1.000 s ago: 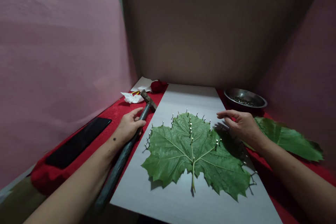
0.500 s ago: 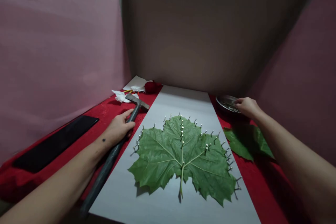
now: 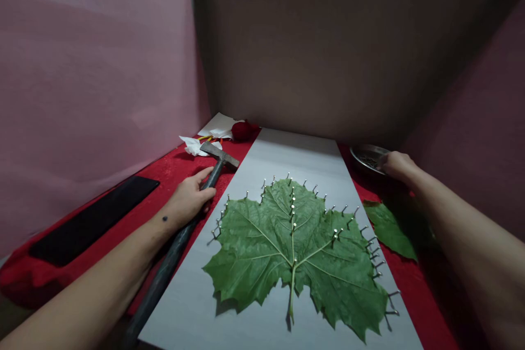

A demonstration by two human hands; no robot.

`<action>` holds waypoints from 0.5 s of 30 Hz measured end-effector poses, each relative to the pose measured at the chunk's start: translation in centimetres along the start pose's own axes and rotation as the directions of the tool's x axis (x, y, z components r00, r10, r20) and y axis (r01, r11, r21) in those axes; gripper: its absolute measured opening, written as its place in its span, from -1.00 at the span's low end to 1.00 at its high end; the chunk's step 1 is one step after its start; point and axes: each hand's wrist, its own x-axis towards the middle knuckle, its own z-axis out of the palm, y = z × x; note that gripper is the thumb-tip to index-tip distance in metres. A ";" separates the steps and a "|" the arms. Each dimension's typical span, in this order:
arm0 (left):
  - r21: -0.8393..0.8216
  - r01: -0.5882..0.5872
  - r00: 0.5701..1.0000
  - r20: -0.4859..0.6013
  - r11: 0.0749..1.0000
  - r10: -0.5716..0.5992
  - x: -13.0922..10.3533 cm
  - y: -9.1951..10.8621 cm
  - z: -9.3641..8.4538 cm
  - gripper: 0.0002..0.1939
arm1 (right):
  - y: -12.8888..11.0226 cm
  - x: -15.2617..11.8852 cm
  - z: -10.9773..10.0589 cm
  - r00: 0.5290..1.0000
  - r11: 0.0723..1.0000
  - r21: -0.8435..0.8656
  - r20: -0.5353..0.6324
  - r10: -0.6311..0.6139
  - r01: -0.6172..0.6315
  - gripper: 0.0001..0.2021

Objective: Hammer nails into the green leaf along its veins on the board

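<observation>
Pink wall (image 3: 98, 76) rises left of a red cloth (image 3: 172, 167) bearing a flat black slab (image 3: 96, 219). Next, the left hand (image 3: 188, 199) has its grip closed around the hammer (image 3: 182, 238). Centrally, a green leaf (image 3: 254, 240) lies on a white board (image 3: 295, 153), nails (image 3: 292, 206) upright along its midrib and parts of its edge. Far right, the right hand (image 3: 400, 165) reaches into the metal bowl (image 3: 383, 151), apparently picking; I cannot tell its grip. Lifting one small piece would call for a fine pinch.
</observation>
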 end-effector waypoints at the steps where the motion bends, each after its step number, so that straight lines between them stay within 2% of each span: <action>1: 0.000 0.002 1.000 -0.002 1.000 -0.002 0.0 0.0 0.0 -0.24 | -0.1 0.0 -0.1 0.999 0.998 -0.050 0.003 0.035 -0.035 -0.80; 4: -0.006 0.006 1.000 -0.005 1.000 -0.006 -0.1 0.0 0.0 -0.25 | -0.8 -0.2 -0.3 0.997 0.988 -0.134 -0.008 0.081 -0.081 -0.80; 7: -0.007 0.007 1.000 -0.009 1.000 -0.007 -0.2 0.0 0.0 -0.24 | -1.6 -0.8 -0.5 0.996 0.988 -0.136 -0.046 0.071 -0.077 -0.86; 12: -0.006 -0.002 1.000 0.000 1.000 0.002 -0.1 -0.1 0.1 -0.25 | -3.1 -1.8 -1.1 0.983 0.997 -0.049 -0.178 0.046 -0.055 -0.93; 15: -0.004 -0.004 1.000 -0.001 1.000 0.004 0.0 -0.3 0.1 -0.25 | -4.3 -2.2 -1.5 0.979 0.997 0.069 -0.202 -0.008 0.022 -0.90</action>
